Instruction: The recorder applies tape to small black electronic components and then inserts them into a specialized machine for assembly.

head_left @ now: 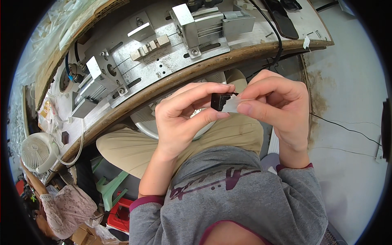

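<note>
My left hand (177, 112) holds a small black block (217, 102) between thumb and fingers, above my lap. Against the block's right side is a thin, whitish, translucent piece (231, 105) with a ragged upper edge, like film or tape. My right hand (281, 100) pinches that piece between thumb and forefinger, close to the block. Whether the piece is stuck to the block I cannot tell. Below my hands, a round pale basin (141, 119) rests by my legs, its contents mostly hidden by my left hand.
Beyond my hands runs a workbench with a worn wooden edge (179, 75). On it stand a metal clamping fixture (190, 30), a second fixture (98, 75), small pale blocks (149, 47) and a phone (281, 20). At left are a white fan (37, 151) and another person (71, 208).
</note>
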`<action>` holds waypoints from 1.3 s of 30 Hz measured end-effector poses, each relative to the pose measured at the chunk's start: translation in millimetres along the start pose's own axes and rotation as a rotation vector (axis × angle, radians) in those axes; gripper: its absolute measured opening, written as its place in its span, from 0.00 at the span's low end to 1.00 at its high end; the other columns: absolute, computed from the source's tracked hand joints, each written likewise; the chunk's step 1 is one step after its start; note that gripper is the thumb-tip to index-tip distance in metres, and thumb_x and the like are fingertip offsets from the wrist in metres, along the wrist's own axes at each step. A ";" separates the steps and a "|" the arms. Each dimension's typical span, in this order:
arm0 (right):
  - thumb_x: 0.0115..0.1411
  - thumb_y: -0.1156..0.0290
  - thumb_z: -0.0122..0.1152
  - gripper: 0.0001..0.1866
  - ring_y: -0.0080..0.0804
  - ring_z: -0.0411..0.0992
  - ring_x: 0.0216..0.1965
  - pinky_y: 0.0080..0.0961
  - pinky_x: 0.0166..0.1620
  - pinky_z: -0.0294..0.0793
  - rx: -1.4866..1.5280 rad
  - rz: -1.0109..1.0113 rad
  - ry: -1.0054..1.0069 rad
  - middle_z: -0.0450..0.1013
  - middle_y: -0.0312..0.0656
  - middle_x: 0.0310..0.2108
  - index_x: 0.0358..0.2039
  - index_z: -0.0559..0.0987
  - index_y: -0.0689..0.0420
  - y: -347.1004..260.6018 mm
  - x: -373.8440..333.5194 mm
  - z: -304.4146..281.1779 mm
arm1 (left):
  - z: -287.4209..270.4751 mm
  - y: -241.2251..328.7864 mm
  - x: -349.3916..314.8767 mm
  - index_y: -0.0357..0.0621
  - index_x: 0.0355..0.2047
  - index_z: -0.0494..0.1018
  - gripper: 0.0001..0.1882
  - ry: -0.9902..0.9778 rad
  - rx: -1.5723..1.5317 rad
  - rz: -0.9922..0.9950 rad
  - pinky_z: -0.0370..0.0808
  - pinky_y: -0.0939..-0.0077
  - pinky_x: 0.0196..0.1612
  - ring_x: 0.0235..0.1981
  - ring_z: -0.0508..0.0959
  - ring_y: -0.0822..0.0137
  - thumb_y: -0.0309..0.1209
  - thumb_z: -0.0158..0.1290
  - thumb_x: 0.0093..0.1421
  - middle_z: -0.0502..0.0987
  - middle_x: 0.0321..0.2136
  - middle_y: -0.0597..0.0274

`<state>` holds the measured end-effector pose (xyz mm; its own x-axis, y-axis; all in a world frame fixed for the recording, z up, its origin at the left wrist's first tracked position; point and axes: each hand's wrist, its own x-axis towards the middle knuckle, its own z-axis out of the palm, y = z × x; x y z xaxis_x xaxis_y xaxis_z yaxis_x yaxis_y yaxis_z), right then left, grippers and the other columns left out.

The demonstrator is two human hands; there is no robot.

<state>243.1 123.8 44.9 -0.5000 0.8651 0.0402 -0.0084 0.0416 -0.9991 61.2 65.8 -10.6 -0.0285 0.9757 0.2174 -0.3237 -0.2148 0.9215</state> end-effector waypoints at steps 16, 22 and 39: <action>0.59 0.77 0.60 0.10 0.15 0.63 0.25 0.13 0.26 0.60 0.636 0.189 0.094 0.74 0.37 0.36 0.42 0.80 0.64 32.7 -9.6 18.7 | -12.6 9.2 -3.5 0.35 0.42 0.68 0.16 0.110 -0.199 -0.090 0.60 0.85 0.30 0.24 0.64 0.76 0.22 0.53 0.52 0.69 0.28 0.63; 0.60 0.77 0.59 0.10 0.16 0.62 0.29 0.16 0.28 0.58 0.773 0.200 0.099 0.69 0.35 0.42 0.42 0.80 0.63 41.4 -13.9 32.0 | 4.4 27.2 3.3 0.34 0.33 0.78 0.09 0.220 0.254 -0.047 0.63 0.86 0.31 0.27 0.68 0.79 0.17 0.61 0.49 0.76 0.33 0.61; 0.50 0.77 0.69 0.22 0.20 0.68 0.36 0.17 0.35 0.73 0.021 -0.070 0.259 0.69 0.43 0.47 0.49 0.78 0.60 48.4 -24.0 26.5 | -14.4 54.4 -3.3 0.36 0.28 0.79 0.05 0.350 0.744 0.195 0.65 0.86 0.25 0.25 0.73 0.77 0.19 0.62 0.49 0.79 0.27 0.62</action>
<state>231.8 91.8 -4.8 -0.2593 0.9597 0.1083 -0.0544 0.0974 -0.9938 30.0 51.5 34.1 -0.3507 0.8492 0.3949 0.4209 -0.2337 0.8765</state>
